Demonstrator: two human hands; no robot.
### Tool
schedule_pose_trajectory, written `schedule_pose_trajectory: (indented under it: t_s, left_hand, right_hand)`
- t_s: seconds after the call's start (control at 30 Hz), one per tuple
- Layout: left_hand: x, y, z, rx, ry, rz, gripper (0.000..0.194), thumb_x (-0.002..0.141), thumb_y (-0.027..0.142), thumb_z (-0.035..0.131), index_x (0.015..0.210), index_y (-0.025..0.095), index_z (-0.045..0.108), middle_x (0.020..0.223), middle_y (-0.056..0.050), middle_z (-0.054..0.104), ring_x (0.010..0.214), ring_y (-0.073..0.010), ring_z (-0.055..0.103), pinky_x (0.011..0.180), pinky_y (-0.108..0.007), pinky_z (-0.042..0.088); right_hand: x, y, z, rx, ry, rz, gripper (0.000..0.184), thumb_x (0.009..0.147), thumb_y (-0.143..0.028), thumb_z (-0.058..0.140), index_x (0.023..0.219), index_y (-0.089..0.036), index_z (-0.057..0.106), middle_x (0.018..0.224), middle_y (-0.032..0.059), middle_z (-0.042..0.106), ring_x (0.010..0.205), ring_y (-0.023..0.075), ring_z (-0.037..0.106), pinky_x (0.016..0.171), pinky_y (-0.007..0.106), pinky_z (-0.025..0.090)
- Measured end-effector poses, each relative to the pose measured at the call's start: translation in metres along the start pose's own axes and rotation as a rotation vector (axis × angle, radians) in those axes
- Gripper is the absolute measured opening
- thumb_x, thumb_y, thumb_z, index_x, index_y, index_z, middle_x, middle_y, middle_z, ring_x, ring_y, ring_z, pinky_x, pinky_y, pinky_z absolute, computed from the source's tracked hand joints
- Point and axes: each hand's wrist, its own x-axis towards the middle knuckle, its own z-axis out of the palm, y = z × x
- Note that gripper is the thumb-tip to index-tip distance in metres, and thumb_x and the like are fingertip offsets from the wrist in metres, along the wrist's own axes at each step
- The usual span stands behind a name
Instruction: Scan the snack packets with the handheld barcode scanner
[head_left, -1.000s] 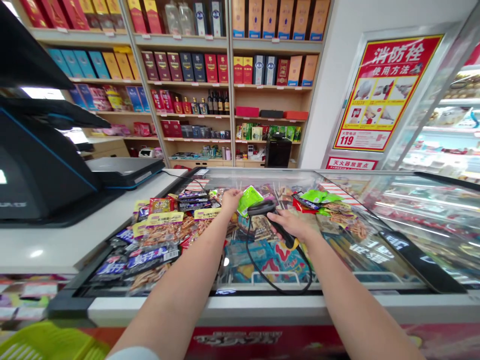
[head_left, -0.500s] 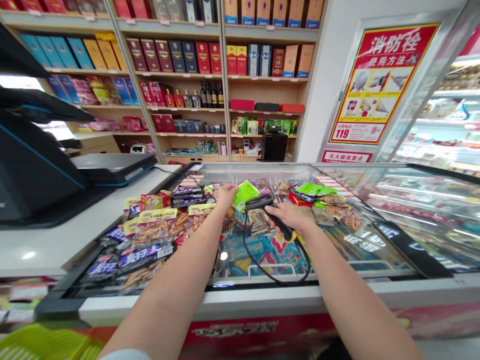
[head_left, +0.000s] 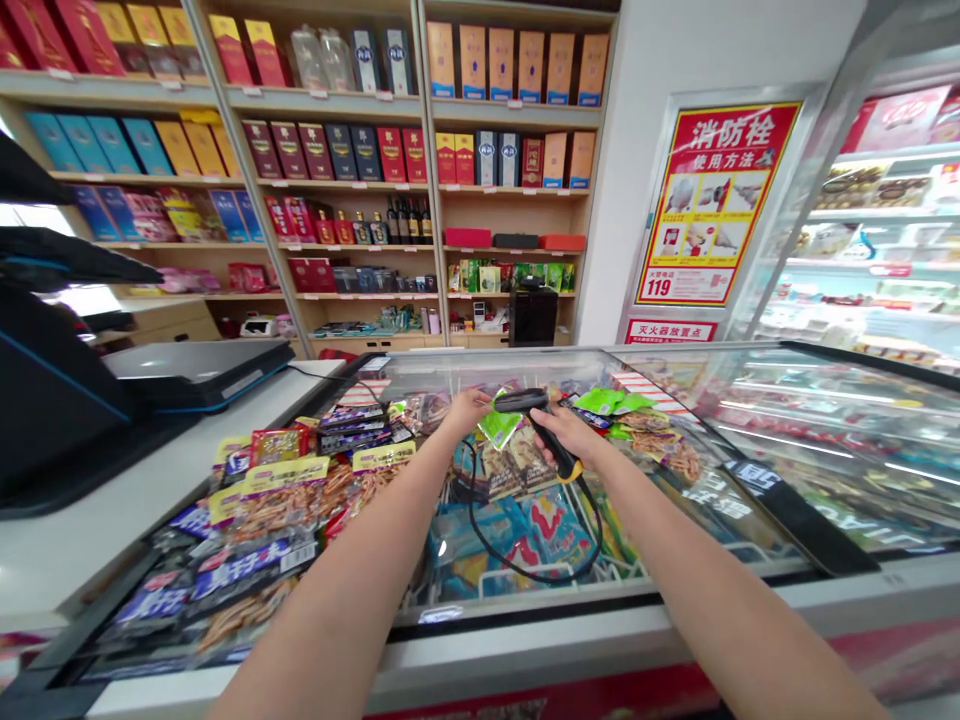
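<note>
My right hand (head_left: pixel 566 437) is closed round the handle of a black barcode scanner (head_left: pixel 523 401) with a yellow base. Its head points left, over a bright green snack packet (head_left: pixel 499 428). Pinched at its upper left edge, that packet hangs from my left hand (head_left: pixel 466 410), partly hidden behind the scanner head. A black cable (head_left: pixel 517 574) loops down from the scanner above the freezer glass. To the left lies a spread of snack packets (head_left: pixel 281 485), some yellow-topped, some dark blue. Right of my right hand is a smaller pile with green packets (head_left: pixel 611 402).
The packets lie on the glass top of a chest freezer (head_left: pixel 600 600), with blue bags visible inside. At left, a white counter (head_left: pixel 45 560) carries a dark weighing machine (head_left: pixel 199 375). Shelves of boxed bottles (head_left: pixel 341 150) and a red fire-hydrant poster (head_left: pixel 720 205) stand behind.
My view has tilted up and shifted slightly right. The green packet has turned and now sits lower, under the scanner head. Both hands keep their hold.
</note>
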Motion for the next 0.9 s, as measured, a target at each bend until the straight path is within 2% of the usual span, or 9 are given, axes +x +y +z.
schedule_pose_trajectory:
  t_s: [0.1,0.2,0.33,0.43,0.5,0.57,0.67,0.8,0.9]
  left_hand:
    - [-0.011,-0.004,0.01,-0.133,-0.249,-0.007,0.034,0.052,0.005,0.071,0.084,0.016,0.065,0.078,-0.005,0.07,0.075,-0.0171,0.065,0.073,-0.031,0.051]
    - [-0.025,-0.003,0.016,-0.094,-0.33,-0.015,0.041,0.052,0.006,0.073,0.091,0.015,0.063,0.086,-0.009,0.071,0.077,-0.0193,0.067,0.073,-0.033,0.052]
    - [-0.043,0.017,0.015,0.461,-0.277,0.009,0.019,0.065,0.026,0.071,0.078,0.014,0.065,0.084,-0.013,0.071,0.087,-0.0263,0.067,0.078,-0.035,0.051]
    - [-0.058,0.036,0.02,0.919,-0.342,-0.038,0.033,0.068,0.044,0.068,0.078,0.013,0.067,0.089,-0.018,0.07,0.094,-0.0326,0.066,0.081,-0.04,0.049]
    - [-0.066,0.042,0.026,1.034,-0.411,-0.037,0.039,0.063,0.046,0.071,0.084,0.013,0.067,0.096,-0.021,0.069,0.097,-0.0346,0.064,0.079,-0.04,0.049]
    - [-0.068,0.041,0.032,1.01,-0.438,-0.013,0.034,0.062,0.04,0.073,0.082,0.014,0.067,0.093,-0.019,0.069,0.094,-0.032,0.065,0.077,-0.036,0.049]
    - [-0.056,0.029,0.032,0.746,-0.298,-0.027,0.012,0.07,0.028,0.064,0.07,0.016,0.063,0.073,-0.008,0.067,0.08,-0.0214,0.064,0.069,-0.027,0.045]
    - [-0.028,0.004,0.016,0.281,0.194,-0.04,0.016,0.079,0.023,0.049,0.065,0.018,0.052,0.061,0.0,0.054,0.066,-0.0147,0.054,0.061,-0.025,0.038]
    - [-0.015,-0.014,0.005,0.055,0.439,-0.075,0.016,0.08,0.026,0.048,0.065,0.019,0.046,0.058,0.003,0.047,0.061,-0.0136,0.047,0.059,-0.025,0.035]
  right_hand:
    - [-0.004,0.011,-0.01,0.07,0.025,0.011,0.033,0.081,-0.05,0.058,0.083,-0.019,0.046,0.05,-0.0061,0.053,0.034,0.0082,0.047,0.033,0.019,0.04]
    - [-0.006,0.017,-0.015,0.087,0.028,0.018,0.034,0.08,-0.051,0.058,0.086,-0.019,0.048,0.051,-0.0061,0.054,0.034,0.0078,0.047,0.033,0.018,0.039]
    - [-0.005,0.016,-0.016,0.057,0.015,0.003,0.039,0.077,-0.055,0.06,0.083,-0.019,0.048,0.053,-0.0058,0.055,0.035,0.0076,0.048,0.034,0.019,0.039]
    - [-0.002,0.017,-0.016,0.035,0.003,0.003,0.043,0.074,-0.058,0.062,0.08,-0.019,0.047,0.052,-0.0057,0.055,0.036,0.0078,0.047,0.034,0.019,0.04]
    - [-0.001,0.02,-0.015,0.028,-0.011,-0.003,0.044,0.073,-0.06,0.062,0.08,-0.019,0.047,0.053,-0.0056,0.055,0.036,0.0079,0.048,0.034,0.02,0.04]
    - [0.0,0.022,-0.015,0.023,-0.008,-0.008,0.044,0.073,-0.06,0.062,0.08,-0.019,0.046,0.053,-0.0057,0.055,0.036,0.0081,0.048,0.034,0.02,0.04]
    - [0.0,0.022,-0.013,0.021,0.012,-0.013,0.044,0.073,-0.059,0.062,0.082,-0.02,0.047,0.053,-0.0061,0.055,0.036,0.0082,0.048,0.034,0.02,0.039]
    - [-0.002,0.02,-0.01,0.037,-0.002,-0.04,0.045,0.073,-0.06,0.061,0.088,-0.019,0.047,0.054,-0.0063,0.055,0.036,0.008,0.048,0.034,0.019,0.04]
    - [-0.002,0.021,-0.006,0.023,-0.008,-0.045,0.046,0.071,-0.061,0.061,0.085,-0.02,0.045,0.054,-0.0068,0.055,0.035,0.0079,0.048,0.035,0.021,0.042]
